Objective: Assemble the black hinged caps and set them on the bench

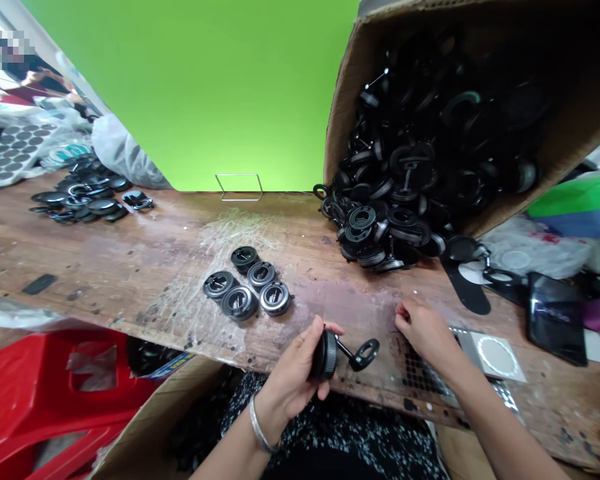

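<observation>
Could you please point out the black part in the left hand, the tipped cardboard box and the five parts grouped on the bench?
black part (326,355), head view, round body.
cardboard box (347,87), head view, left wall.
five parts (240,303), head view, front one.

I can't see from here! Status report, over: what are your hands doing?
Left hand grips a black round part with a hook arm. Right hand rests fingertips on the wooden bench, holding nothing visible. Five round parts lie ahead, clear of both hands.

five round discs (247,283) laid out, two hands (360,350)

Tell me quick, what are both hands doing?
Left hand: closed around a round black part with a hook.
Right hand: holding nothing, fingertips down on the wooden table.
</observation>
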`<action>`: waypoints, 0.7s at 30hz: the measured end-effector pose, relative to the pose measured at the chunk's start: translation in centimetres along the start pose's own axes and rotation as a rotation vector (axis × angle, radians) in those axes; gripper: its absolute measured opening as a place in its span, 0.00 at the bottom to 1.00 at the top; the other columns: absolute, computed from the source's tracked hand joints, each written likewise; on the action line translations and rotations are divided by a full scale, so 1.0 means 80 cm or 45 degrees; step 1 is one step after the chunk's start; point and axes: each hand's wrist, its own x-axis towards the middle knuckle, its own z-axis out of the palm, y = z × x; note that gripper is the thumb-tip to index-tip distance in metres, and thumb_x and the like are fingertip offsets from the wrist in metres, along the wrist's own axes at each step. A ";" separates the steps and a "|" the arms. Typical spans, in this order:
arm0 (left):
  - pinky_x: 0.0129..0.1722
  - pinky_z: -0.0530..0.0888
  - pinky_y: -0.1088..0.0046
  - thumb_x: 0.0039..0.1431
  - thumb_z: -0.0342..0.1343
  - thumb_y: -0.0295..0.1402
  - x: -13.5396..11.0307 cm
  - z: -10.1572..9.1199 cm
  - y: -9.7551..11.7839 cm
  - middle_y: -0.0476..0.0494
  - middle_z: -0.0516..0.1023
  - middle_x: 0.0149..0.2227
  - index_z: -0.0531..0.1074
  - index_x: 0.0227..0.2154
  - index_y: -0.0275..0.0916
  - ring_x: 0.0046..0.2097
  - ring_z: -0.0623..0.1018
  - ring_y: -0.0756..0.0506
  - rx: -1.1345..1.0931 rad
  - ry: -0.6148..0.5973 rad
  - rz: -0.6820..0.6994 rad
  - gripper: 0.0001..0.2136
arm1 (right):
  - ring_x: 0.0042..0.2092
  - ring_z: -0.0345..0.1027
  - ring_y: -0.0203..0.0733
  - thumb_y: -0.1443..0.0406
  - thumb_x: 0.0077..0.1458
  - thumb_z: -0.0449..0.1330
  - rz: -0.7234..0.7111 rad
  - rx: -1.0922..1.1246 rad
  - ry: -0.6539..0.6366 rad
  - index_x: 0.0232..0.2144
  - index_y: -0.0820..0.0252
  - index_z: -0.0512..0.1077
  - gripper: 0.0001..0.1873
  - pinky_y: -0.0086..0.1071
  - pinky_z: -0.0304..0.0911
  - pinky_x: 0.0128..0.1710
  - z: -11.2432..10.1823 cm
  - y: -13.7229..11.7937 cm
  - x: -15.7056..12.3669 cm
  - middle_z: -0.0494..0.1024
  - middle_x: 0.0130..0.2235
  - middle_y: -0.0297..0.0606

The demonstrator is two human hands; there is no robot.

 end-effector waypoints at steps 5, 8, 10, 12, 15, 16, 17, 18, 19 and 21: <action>0.10 0.58 0.87 0.56 0.55 0.54 0.002 -0.001 -0.001 0.52 0.67 0.22 0.71 0.38 0.37 0.18 0.67 0.56 -0.258 0.016 -0.168 0.23 | 0.31 0.61 0.41 0.72 0.49 0.53 -0.003 -0.058 0.057 0.24 0.58 0.64 0.06 0.33 0.53 0.33 0.000 -0.006 0.001 0.68 0.29 0.38; 0.11 0.58 0.87 0.56 0.55 0.54 0.001 -0.001 -0.004 0.52 0.67 0.21 0.71 0.37 0.37 0.17 0.67 0.56 -0.231 0.076 -0.163 0.22 | 0.34 0.62 0.44 0.70 0.52 0.52 -0.033 -0.043 0.125 0.25 0.58 0.64 0.05 0.35 0.56 0.37 -0.008 -0.019 -0.009 0.68 0.30 0.39; 0.10 0.58 0.86 0.55 0.56 0.54 0.000 -0.001 -0.006 0.53 0.68 0.21 0.70 0.37 0.37 0.16 0.67 0.56 -0.181 0.103 -0.129 0.22 | 0.40 0.63 0.46 0.68 0.53 0.54 -0.105 0.042 0.180 0.26 0.57 0.64 0.05 0.37 0.58 0.42 -0.018 -0.038 -0.019 0.69 0.33 0.39; 0.09 0.58 0.85 0.53 0.57 0.55 -0.001 0.000 -0.009 0.54 0.68 0.20 0.69 0.36 0.38 0.15 0.66 0.55 -0.129 0.108 -0.093 0.23 | 0.46 0.62 0.46 0.67 0.53 0.55 -0.221 0.231 0.203 0.27 0.56 0.66 0.04 0.37 0.57 0.48 -0.029 -0.067 -0.031 0.70 0.38 0.39; 0.09 0.58 0.85 0.51 0.58 0.57 -0.001 0.002 -0.013 0.54 0.69 0.20 0.68 0.35 0.38 0.15 0.66 0.55 -0.069 0.107 -0.050 0.24 | 0.48 0.61 0.44 0.70 0.52 0.56 -0.359 0.521 0.097 0.27 0.56 0.67 0.04 0.38 0.57 0.50 -0.039 -0.113 -0.046 0.70 0.41 0.37; 0.09 0.58 0.84 0.50 0.58 0.57 -0.001 0.003 -0.014 0.54 0.69 0.20 0.68 0.35 0.38 0.15 0.67 0.55 -0.057 0.106 -0.040 0.25 | 0.48 0.61 0.43 0.71 0.52 0.56 -0.375 0.565 0.059 0.27 0.56 0.67 0.05 0.38 0.57 0.50 -0.040 -0.125 -0.049 0.70 0.41 0.37; 0.10 0.58 0.84 0.50 0.58 0.57 -0.001 0.004 -0.015 0.54 0.69 0.20 0.68 0.35 0.38 0.15 0.67 0.55 -0.046 0.102 -0.031 0.25 | 0.48 0.61 0.43 0.72 0.52 0.56 -0.382 0.592 0.040 0.26 0.57 0.67 0.06 0.38 0.58 0.49 -0.038 -0.134 -0.050 0.70 0.40 0.37; 0.10 0.59 0.84 0.50 0.58 0.57 -0.001 0.004 -0.016 0.54 0.69 0.20 0.68 0.35 0.38 0.15 0.67 0.55 -0.033 0.099 -0.025 0.25 | 0.47 0.61 0.43 0.72 0.52 0.56 -0.385 0.605 0.033 0.26 0.57 0.67 0.06 0.38 0.58 0.49 -0.036 -0.141 -0.051 0.70 0.40 0.37; 0.10 0.59 0.84 0.51 0.58 0.57 -0.002 0.004 -0.017 0.54 0.69 0.20 0.68 0.35 0.38 0.15 0.67 0.55 -0.018 0.097 -0.022 0.25 | 0.47 0.62 0.44 0.72 0.52 0.56 -0.385 0.609 0.029 0.26 0.57 0.67 0.06 0.39 0.59 0.48 -0.034 -0.145 -0.050 0.70 0.39 0.37; 0.09 0.59 0.84 0.51 0.57 0.57 -0.003 0.005 -0.019 0.54 0.68 0.19 0.67 0.34 0.38 0.15 0.66 0.54 0.011 0.093 -0.021 0.24 | 0.46 0.62 0.44 0.72 0.52 0.57 -0.384 0.601 0.014 0.26 0.58 0.66 0.06 0.39 0.60 0.47 -0.029 -0.147 -0.047 0.70 0.39 0.37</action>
